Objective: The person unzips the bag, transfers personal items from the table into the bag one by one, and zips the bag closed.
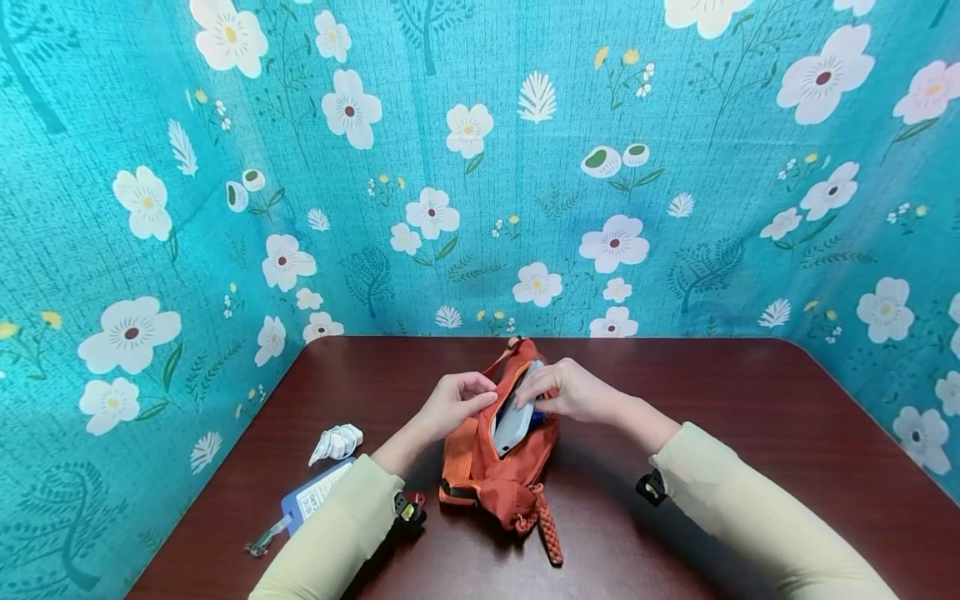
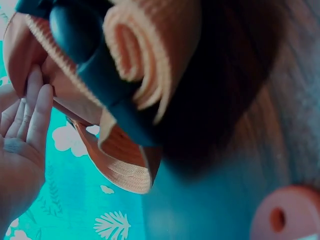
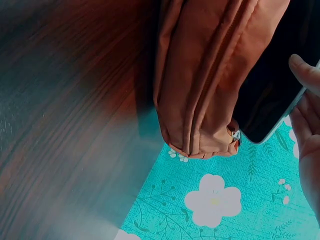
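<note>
An orange-red bag (image 1: 517, 467) lies on the table with its zipped top gaping. A phone with a pale back (image 1: 512, 429) stands partly inside the opening; its dark screen side (image 3: 267, 95) shows in the right wrist view. My right hand (image 1: 573, 392) pinches the phone between thumb and fingers. At the opening's left edge my left hand (image 1: 459, 404) pinches the bag's fabric; in the left wrist view the left hand's (image 2: 25, 130) fingers touch the bag (image 2: 65, 85) beside its strap. Something dark blue (image 1: 537, 419) shows inside the bag, beside the phone.
A white bundled cable with a charger (image 1: 337, 442) lies on the table (image 1: 675, 517) at the left. Nearer me is a blue card holder (image 1: 291, 504) with a metal clip (image 1: 258, 546), partly behind the left sleeve. A braided cord (image 1: 550, 533) hangs from the bag's near end. Flowered cloth surrounds the table.
</note>
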{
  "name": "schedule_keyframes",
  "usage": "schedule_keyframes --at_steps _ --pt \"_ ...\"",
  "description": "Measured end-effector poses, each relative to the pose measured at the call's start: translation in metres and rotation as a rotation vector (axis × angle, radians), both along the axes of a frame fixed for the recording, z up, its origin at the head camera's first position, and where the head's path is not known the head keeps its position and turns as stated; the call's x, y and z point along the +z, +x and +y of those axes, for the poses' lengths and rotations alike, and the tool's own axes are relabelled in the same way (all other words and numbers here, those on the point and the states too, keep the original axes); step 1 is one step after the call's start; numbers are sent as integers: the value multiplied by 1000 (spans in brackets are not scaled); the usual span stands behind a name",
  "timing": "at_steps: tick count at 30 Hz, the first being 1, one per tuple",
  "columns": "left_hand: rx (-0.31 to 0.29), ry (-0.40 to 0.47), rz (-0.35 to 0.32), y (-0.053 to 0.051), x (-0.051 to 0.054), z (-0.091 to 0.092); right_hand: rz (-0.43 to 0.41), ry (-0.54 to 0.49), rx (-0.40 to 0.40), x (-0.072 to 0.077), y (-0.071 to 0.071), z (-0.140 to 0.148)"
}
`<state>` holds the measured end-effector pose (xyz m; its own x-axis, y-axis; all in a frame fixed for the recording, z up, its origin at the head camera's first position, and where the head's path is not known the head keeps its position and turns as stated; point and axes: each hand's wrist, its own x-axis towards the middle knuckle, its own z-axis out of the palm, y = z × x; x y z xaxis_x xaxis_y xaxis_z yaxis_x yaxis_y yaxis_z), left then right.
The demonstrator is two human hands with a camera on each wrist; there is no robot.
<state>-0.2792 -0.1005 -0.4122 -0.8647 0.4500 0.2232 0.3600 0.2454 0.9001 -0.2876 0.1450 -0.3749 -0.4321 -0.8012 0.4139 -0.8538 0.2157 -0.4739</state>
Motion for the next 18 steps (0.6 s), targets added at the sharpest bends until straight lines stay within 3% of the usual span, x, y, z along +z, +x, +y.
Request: schedule_keyframes --at_steps 4,8,14,18 --pt "-3 -27 9 -1 -5 1 16 8 18 -1 2 -3" --pt "4 -28 17 -1 -6 0 65 18 -13 -3 2 -4" --pt "15 -7 -15 -2 -5 -3 82 18 -108 -10 -2 2" --pt "16 -6 -44 -1 -2 -4 82 -24 -106 -14 -4 2"
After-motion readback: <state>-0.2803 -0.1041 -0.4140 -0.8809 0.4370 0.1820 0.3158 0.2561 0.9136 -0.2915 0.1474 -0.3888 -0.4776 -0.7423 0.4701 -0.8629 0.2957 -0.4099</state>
